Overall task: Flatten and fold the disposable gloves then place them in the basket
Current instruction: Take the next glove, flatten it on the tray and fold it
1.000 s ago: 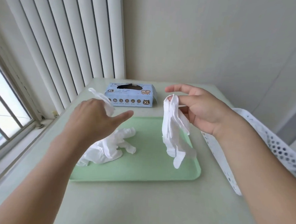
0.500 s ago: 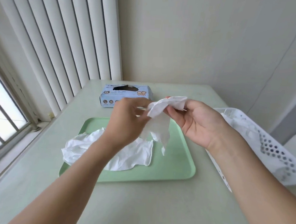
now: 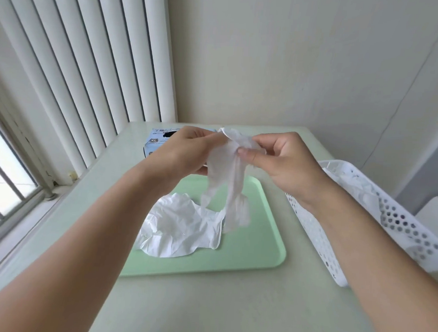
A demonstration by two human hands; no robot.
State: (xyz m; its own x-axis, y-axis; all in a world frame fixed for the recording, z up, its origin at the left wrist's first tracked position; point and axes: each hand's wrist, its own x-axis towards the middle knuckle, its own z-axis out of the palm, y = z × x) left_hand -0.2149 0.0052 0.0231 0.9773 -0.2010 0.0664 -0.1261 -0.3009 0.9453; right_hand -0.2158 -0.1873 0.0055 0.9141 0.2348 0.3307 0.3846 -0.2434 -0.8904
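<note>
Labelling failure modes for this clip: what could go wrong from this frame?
1. The thin white disposable glove, pinched at its cuff by the left hand and right hand, hangs twisted in the air; folded like this, it may keep its creases.
2. Its dangling fingers hang close to the crumpled white gloves on the pale green plastic tray and could snag them.
3. The white perforated plastic basket sits by the right forearm; a swing might nudge it.

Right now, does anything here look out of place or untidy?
Only the crumpled gloves heaped on the green tray, not yet flattened. Both hands pinch one hanging glove above it. Nothing looks spilled or damaged.
</note>
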